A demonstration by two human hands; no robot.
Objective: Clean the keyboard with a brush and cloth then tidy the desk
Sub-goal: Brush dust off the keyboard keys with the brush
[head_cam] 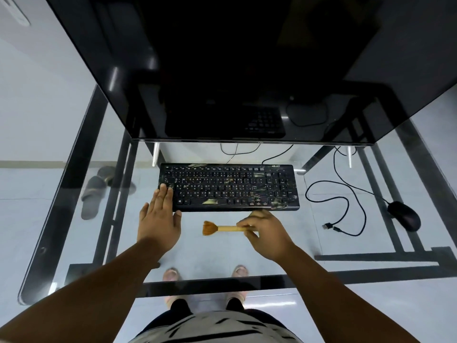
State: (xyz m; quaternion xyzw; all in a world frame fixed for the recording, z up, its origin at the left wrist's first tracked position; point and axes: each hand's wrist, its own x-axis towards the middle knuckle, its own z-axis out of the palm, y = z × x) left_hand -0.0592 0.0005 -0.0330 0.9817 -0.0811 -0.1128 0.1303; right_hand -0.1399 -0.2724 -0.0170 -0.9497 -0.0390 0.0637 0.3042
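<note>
Head view: keyboard (228, 187) mid-desk (346, 273), long axis left-right. Left hand (159, 216), fingers flat, on its left end. Right hand (265, 233) pinches brush (222, 228) handle just nearer; bristles point left.

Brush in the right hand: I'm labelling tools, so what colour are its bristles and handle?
The brush has orange-brown bristles and a pale wooden handle; seen in the head view.

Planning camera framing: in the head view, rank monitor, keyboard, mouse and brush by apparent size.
1. monitor, though it sits nearest the lens
2. keyboard
3. mouse and brush: unranked; the brush is longer and thinner, partly hidden in the right hand.
</note>
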